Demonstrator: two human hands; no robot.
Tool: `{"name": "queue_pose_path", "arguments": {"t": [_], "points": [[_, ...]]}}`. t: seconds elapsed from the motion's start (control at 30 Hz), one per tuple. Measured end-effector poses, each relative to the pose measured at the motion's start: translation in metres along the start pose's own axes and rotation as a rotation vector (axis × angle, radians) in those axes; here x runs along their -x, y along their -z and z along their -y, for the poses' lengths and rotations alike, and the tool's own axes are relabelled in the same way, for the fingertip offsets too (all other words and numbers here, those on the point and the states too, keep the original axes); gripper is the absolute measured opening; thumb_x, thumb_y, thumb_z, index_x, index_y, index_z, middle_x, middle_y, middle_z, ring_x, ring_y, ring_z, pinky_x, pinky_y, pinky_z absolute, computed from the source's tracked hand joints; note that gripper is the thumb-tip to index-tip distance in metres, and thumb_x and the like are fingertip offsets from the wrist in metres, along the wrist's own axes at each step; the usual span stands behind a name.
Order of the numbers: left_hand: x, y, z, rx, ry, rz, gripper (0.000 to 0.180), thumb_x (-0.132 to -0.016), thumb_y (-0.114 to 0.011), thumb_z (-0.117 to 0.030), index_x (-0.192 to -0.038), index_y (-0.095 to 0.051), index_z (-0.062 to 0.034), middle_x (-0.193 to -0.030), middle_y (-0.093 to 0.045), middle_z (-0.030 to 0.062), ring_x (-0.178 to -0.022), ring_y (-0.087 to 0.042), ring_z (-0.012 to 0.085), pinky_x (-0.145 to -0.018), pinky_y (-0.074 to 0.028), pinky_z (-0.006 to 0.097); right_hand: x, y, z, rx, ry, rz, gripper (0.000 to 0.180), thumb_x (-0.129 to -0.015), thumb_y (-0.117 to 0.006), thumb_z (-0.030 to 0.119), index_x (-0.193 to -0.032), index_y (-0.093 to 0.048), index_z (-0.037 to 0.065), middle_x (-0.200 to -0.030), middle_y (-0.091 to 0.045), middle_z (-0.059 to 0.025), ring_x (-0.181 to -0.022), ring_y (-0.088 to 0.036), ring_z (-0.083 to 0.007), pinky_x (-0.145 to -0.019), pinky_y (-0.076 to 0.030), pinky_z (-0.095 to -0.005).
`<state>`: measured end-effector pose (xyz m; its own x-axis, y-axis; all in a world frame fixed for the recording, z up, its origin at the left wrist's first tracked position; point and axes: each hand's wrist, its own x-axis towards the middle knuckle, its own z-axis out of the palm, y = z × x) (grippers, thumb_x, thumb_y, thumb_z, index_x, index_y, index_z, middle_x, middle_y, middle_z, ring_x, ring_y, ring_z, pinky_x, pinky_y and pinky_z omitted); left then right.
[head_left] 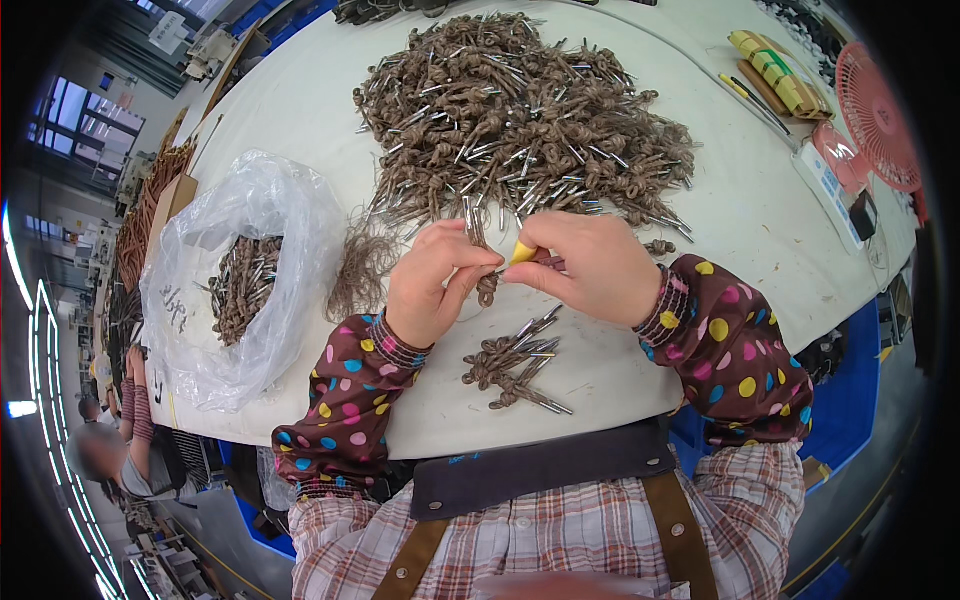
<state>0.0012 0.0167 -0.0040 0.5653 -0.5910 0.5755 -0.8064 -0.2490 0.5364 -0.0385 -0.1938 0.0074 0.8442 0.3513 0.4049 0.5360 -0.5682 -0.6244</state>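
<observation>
Between the thumb and fingers of my left hand, I pinch a small knotted bundle of brown cord with silvery tips pointing up. My right hand is closed beside it, fingertips close to the cord. A small yellow piece shows at those fingertips; whether it is held or worn on a finger I cannot tell. Just beyond both hands rises a big heap of similar knotted cords with metal tips. Several bundles lie on the table nearer to me.
An open clear plastic bag with more bundles stands at the left, beside loose brown threads. At the right are a pink fan, a white device with buttons and a yellow-banded packet. A person sits at far left.
</observation>
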Motion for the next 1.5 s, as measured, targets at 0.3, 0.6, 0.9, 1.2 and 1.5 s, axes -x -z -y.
{"name": "queue_pose_path", "arguments": {"t": [0.3, 0.6, 0.9, 1.2, 1.5], "points": [[-0.002, 0.000, 0.000, 0.042, -0.074, 0.162, 0.012, -0.079, -0.063, -0.001, -0.088, -0.064, -0.0089, -0.085, -0.065, 0.0013, -0.078, -0.060, 0.0201, -0.093, -0.041, 0.043, -0.015, -0.016, -0.010, -0.797, -0.233, -0.006, 0.025, -0.080, -0.071, 0.017, -0.096, -0.057, 0.004, -0.082, -0.053, 0.0065, -0.066, -0.043, -0.0022, -0.060, -0.039, -0.0183], [0.008, -0.010, -0.008, 0.768, 0.303, 0.018, 0.007, -0.096, -0.042, -0.010, -0.099, -0.046, -0.0052, -0.097, -0.065, 0.0182, -0.087, -0.065, 0.0224, -0.083, -0.050, 0.035, -0.013, 0.001, -0.006, -1.063, -0.430, 0.070, 0.018, -0.081, -0.068, 0.012, -0.095, -0.060, 0.003, -0.081, -0.059, 0.0022, -0.074, -0.051, -0.0033, -0.069, -0.042, -0.0191], [0.012, -0.014, -0.006, 1.013, 0.386, 0.083, 0.013, -0.098, -0.040, -0.018, -0.099, -0.042, -0.0055, -0.083, -0.060, 0.0108, -0.067, -0.062, 0.0157, -0.072, -0.052, 0.031, -0.013, -0.013, -0.015, -0.960, -0.262, 0.049, 0.025, -0.081, -0.069, 0.015, -0.101, -0.059, 0.003, -0.085, -0.059, 0.0033, -0.067, -0.045, -0.0025, -0.060, -0.039, -0.0195], [0.008, -0.012, -0.008, 0.600, 0.425, -0.104, 0.010, -0.098, -0.041, -0.015, -0.098, -0.042, -0.0054, -0.070, -0.053, 0.0037, -0.057, -0.054, 0.0095, -0.075, -0.052, 0.032, -0.003, 0.000, -0.003, -0.425, -0.242, -0.147, 0.034, -0.089, -0.058, 0.032, -0.101, -0.049, 0.002, -0.083, -0.060, -0.0097, -0.067, -0.059, -0.0203, -0.059, -0.044, -0.0286], [0.011, -0.014, -0.005, 0.396, 0.340, -0.180, 0.009, -0.095, -0.049, -0.009, -0.099, -0.049, -0.0018, -0.073, -0.060, 0.0048, -0.066, -0.058, 0.0077, -0.059, -0.047, 0.021, 0.001, -0.017, 0.011, -0.044, -0.056, -0.027, 0.028, -0.085, -0.059, 0.034, -0.084, -0.051, 0.007, -0.077, -0.054, -0.0074, -0.066, -0.057, -0.0275, -0.054, -0.043, -0.0369]]}}
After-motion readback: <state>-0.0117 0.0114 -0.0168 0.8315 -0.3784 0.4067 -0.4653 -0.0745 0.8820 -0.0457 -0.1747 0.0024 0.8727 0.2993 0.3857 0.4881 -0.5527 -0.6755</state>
